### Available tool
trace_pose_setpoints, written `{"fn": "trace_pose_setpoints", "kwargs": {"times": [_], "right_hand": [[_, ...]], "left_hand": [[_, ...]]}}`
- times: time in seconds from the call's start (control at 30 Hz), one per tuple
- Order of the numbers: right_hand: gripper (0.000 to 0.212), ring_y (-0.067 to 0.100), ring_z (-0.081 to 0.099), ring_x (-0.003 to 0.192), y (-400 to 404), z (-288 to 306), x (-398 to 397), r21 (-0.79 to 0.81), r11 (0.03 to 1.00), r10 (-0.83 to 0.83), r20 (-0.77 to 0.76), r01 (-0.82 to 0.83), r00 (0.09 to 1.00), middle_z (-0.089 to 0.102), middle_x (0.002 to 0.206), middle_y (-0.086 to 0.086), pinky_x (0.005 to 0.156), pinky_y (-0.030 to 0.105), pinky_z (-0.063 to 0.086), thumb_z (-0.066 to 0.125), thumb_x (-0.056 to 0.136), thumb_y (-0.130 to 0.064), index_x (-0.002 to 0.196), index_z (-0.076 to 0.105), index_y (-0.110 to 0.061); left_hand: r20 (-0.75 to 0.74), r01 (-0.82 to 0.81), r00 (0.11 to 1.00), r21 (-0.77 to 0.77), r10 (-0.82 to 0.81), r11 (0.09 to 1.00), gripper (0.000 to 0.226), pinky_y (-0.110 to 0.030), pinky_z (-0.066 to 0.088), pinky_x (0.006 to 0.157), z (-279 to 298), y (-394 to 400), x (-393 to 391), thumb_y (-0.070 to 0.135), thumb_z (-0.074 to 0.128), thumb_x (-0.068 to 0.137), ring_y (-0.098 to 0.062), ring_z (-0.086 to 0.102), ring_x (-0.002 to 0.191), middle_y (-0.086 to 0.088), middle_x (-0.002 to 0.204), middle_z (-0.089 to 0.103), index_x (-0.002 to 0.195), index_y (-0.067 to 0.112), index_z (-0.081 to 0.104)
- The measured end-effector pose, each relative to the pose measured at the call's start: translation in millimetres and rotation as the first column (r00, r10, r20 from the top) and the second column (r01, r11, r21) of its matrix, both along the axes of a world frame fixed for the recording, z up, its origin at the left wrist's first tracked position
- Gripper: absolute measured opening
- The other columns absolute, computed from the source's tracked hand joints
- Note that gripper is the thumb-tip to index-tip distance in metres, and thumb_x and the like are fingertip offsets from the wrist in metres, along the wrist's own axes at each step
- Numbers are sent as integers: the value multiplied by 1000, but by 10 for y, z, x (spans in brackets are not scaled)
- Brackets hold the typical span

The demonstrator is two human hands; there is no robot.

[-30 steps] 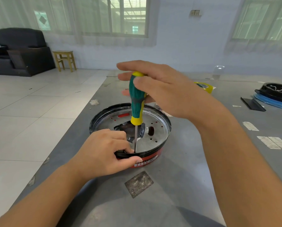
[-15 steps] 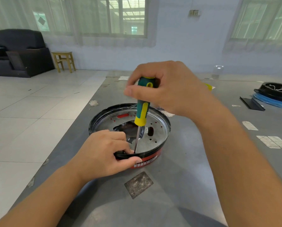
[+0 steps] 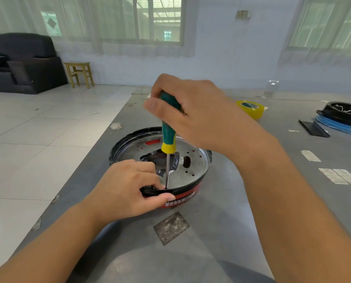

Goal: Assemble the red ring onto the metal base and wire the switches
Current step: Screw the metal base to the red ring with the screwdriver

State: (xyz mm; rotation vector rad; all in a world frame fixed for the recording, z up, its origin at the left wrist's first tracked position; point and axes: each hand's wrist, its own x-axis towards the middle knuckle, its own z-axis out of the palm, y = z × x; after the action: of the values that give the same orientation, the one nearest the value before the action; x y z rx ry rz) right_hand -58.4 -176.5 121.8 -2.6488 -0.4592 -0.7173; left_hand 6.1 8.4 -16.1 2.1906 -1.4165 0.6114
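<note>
R hand (image 3: 193, 115) grips screwdriver (image 3: 168, 135), tip at metal base (image 3: 193, 160) rim; L hand (image 3: 127, 190) pinches rim

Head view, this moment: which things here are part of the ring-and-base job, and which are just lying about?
In use:
- screwdriver, gripped by the right hand
- metal base
- red ring, pinched at the near rim by the left hand

Lying about:
- yellow tape roll
- black strip
- black tray with wires on a blue disc
- wooden stool, black armchair
</note>
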Motion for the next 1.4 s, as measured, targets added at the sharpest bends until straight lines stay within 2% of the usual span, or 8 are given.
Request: {"fn": "trace_pose_setpoints", "kwargs": {"times": [0.13,0.27,0.37,0.57,0.83,0.97,1.07,1.4], "right_hand": [[41,16,64,113,-92,74,-37,232,967,167,-272,-103,948,64,125,-8,98,41,53,44,106,-31,145,45,-43],[15,11,68,74,-131,62,-25,138,989,66,-63,-56,996,66,81,-4,67,27,58,63,98,-45,106,67,-33],[29,13,54,57,-79,-14,17,-10,997,-78,66,79,995,57,65,0,51,24,40,52,102,-52,94,59,-25],[44,19,67,110,-127,32,-25,280,952,203,-268,-125,942,64,125,-3,99,43,54,44,105,-25,144,46,-44],[15,5,56,60,-70,0,20,25,999,41,39,-42,998,59,68,-7,55,18,47,58,100,-47,107,61,-34],[33,-1,65,69,-97,7,-9,115,989,109,-134,-94,985,65,84,-10,68,13,52,53,103,-39,136,50,-42],[42,15,73,91,-144,52,-23,153,982,140,-203,-110,969,67,110,-8,87,37,60,54,104,-31,142,47,-47],[19,12,68,71,-135,72,-70,49,998,40,-78,-36,996,70,86,0,68,27,53,65,96,-45,111,59,-36]], "left_hand": [[-9,8,1000,9,-8,1000,38,-28,48,56,-4,2,9,65,63,90,-4,53,62,15,71,60,78,33,81],[-13,3,1000,7,-3,1000,38,-32,50,54,-9,1,16,65,64,89,-6,55,61,15,71,60,78,33,81],[-3,-1,1000,-3,1,1000,38,-31,49,54,-11,0,11,64,64,89,-7,56,60,15,71,60,78,33,81],[-13,8,1000,-8,-8,1000,39,-30,48,54,-3,-3,6,64,63,89,-5,54,60,15,70,59,77,32,81],[-24,11,1000,1,-11,1000,40,-32,49,54,8,-3,-4,65,62,90,-4,52,59,16,70,59,75,33,79],[-28,10,1000,-2,-10,1000,39,-30,48,54,11,-6,5,65,63,90,-2,51,60,17,70,59,75,33,79],[-55,8,998,10,-8,1000,41,-28,48,53,14,-2,5,68,61,90,-1,52,61,18,71,57,76,35,79],[-62,-7,998,3,7,1000,43,-26,46,46,15,-13,-1,72,57,90,3,46,58,22,69,51,75,37,78]]}}
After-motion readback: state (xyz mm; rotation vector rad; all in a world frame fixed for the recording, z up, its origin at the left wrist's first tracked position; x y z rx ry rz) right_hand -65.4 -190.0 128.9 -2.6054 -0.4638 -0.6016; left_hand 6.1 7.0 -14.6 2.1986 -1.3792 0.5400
